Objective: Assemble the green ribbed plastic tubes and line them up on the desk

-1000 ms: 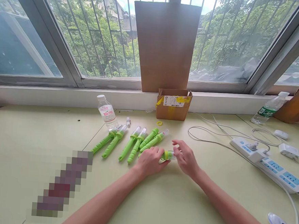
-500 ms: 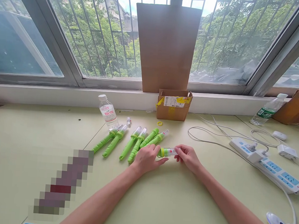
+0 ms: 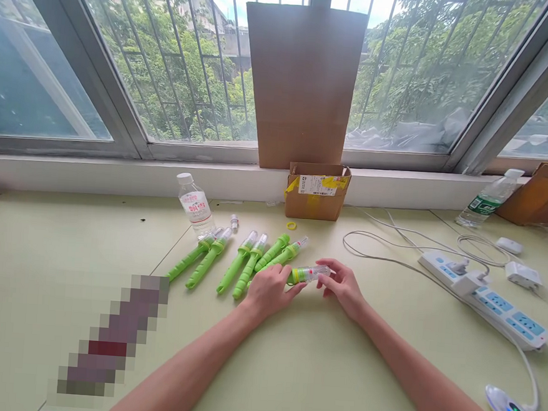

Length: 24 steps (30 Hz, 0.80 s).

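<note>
My left hand (image 3: 270,290) is closed around the green handle of a plastic stick (image 3: 292,275) with a yellow ring and a clear tip. The fingers hide most of that handle. My right hand (image 3: 343,287) is at the clear tip (image 3: 317,272), its fingers parted above and below it; whether they touch it is hard to tell. Just behind my left hand lie two similar green sticks (image 3: 273,253), one with a clear tip showing. Further left are two pairs of green sticks with clear tips (image 3: 236,262) (image 3: 208,258).
A small clear piece (image 3: 234,223) and a yellow ring (image 3: 291,225) lie behind the sticks. A water bottle (image 3: 195,207) stands at left, a cardboard box (image 3: 316,196) by the window. On the right are a power strip (image 3: 487,302), cables, and another bottle (image 3: 485,201).
My right fingers have loosened from their pinch on the clear tip and spread apart, showing more of it. My left hand keeps its hold on the stick. The view has shifted slightly.
</note>
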Tool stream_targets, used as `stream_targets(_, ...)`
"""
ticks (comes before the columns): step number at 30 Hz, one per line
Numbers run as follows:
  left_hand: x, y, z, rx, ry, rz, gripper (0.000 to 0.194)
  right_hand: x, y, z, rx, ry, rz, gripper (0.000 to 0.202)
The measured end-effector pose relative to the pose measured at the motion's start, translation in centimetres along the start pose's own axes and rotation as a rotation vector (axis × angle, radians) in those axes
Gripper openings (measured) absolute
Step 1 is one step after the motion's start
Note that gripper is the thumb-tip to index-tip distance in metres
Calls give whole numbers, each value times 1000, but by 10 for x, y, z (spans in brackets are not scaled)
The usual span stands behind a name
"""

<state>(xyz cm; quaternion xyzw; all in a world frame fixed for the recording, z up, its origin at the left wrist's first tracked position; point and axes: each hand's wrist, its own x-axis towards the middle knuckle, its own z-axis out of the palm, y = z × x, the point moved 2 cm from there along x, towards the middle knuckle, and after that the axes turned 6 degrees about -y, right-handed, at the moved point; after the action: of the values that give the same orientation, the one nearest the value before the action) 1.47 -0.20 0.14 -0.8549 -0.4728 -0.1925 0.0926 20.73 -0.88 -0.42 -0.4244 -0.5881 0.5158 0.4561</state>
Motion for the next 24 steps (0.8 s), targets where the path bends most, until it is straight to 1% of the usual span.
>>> stream_targets(4,-1,-1,1,5,-9,7,43,1,3,-4,-21,15,30,46)
stream_targets(7,-1,0,1,4,-4,23,47,1,7,-4,-106,31,58,39)
stream_targets(11,-2,3,2,2,16,47,48,0,9,-1,-195,69,56,47)
stream_targets(13,-2,4,2,9,14,43,48,0,6,0,-175,79,35,44)
stream_targets(15,-1,4,2,9,2,24,48,0,3,0,-108,74,21,39)
stream_targets(19,-1,2,3,-9,-19,-38,47,2,-1,-2,14,24,8,53)
stream_targets(21,-1,1,3,-16,-20,-52,46,2,0,-4,15,21,11,53)
stream_targets(24,-2,1,3,-23,-23,-38,45,2,1,-4,-68,34,11,45)
